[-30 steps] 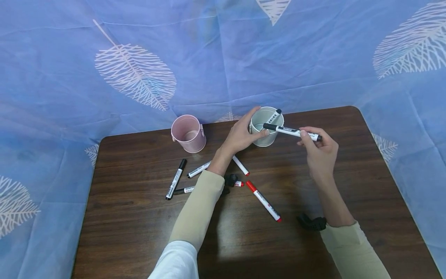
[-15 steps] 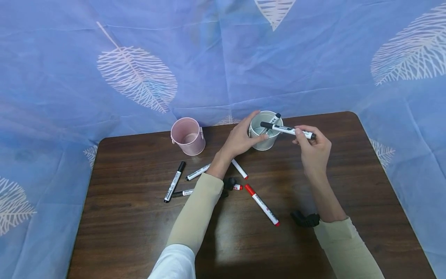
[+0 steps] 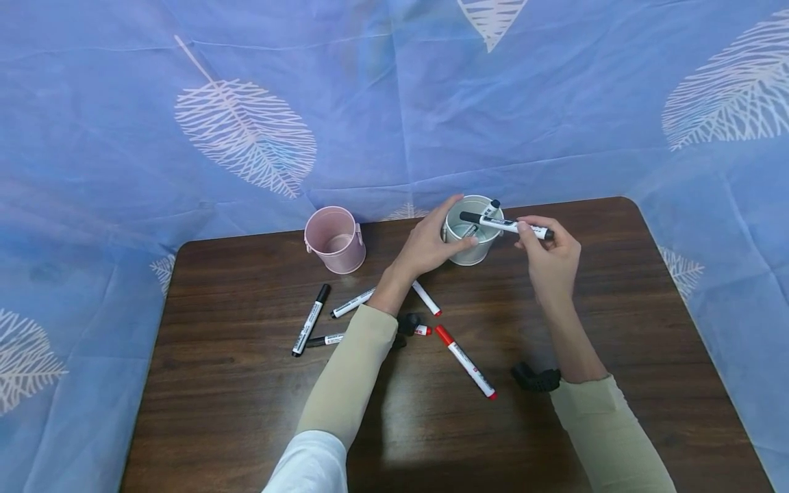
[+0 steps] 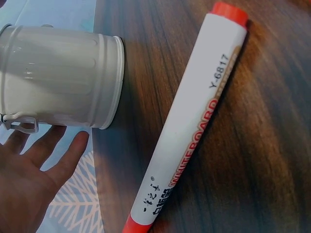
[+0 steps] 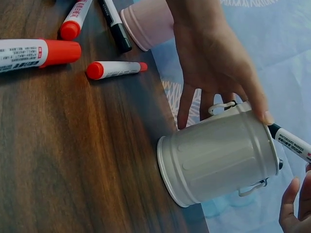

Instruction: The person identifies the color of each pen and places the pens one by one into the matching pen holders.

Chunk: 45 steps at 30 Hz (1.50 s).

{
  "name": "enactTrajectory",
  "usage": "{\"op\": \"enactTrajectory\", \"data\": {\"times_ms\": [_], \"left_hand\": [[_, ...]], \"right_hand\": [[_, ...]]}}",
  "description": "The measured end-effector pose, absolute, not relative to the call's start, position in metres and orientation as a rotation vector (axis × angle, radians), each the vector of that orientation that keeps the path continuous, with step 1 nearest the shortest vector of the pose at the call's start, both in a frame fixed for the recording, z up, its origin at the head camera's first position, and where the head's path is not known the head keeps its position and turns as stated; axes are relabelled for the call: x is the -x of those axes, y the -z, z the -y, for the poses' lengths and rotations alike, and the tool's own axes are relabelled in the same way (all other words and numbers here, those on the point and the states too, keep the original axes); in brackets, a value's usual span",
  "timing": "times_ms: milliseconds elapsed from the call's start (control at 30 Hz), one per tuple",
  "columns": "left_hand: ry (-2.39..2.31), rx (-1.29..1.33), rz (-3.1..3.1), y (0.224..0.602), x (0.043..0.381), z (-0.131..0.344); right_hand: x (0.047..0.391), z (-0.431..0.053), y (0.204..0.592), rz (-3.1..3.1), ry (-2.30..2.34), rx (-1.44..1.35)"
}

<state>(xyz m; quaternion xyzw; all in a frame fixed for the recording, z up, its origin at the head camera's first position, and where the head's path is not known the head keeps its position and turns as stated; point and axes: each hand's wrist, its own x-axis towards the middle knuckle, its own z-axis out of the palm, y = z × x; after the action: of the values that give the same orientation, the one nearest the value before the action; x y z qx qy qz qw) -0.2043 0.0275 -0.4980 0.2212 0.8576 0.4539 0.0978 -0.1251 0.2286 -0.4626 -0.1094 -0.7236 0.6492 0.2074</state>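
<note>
Left wrist view alone shows a red marker's (image 4: 187, 116) "Y-6817". Left hand (image 3: 427, 243) spreads against the pail (image 5: 218, 150); right hand (image 3: 551, 257) pinches a black marker (image 3: 501, 224).

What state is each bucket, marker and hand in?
Pale bucket: upright, open
Pink bucket: upright, open
Marker inside pale bucket: leaning
Held marker: capped, above pale bucket
Right hand: pinching held marker
Left hand: touching pale bucket
Front red marker: capped, lying
Leftmost black marker: capped, lying
Other four markers: lying, partly hidden
</note>
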Motion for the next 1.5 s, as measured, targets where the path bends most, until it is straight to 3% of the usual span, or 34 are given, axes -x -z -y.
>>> {"op": "enactTrajectory", "data": {"times_ms": [967,1500], "left_hand": [[-1.353,-0.659,-2.531,0.495,0.203,-0.029],[-1.358,-0.658,-2.538,0.499,0.203,-0.027]], "right_hand": [[0.137,-0.215,0.472,2.195,-1.679,0.368],[0.133,-0.213,0.477,2.162,-1.622,0.19]]}}
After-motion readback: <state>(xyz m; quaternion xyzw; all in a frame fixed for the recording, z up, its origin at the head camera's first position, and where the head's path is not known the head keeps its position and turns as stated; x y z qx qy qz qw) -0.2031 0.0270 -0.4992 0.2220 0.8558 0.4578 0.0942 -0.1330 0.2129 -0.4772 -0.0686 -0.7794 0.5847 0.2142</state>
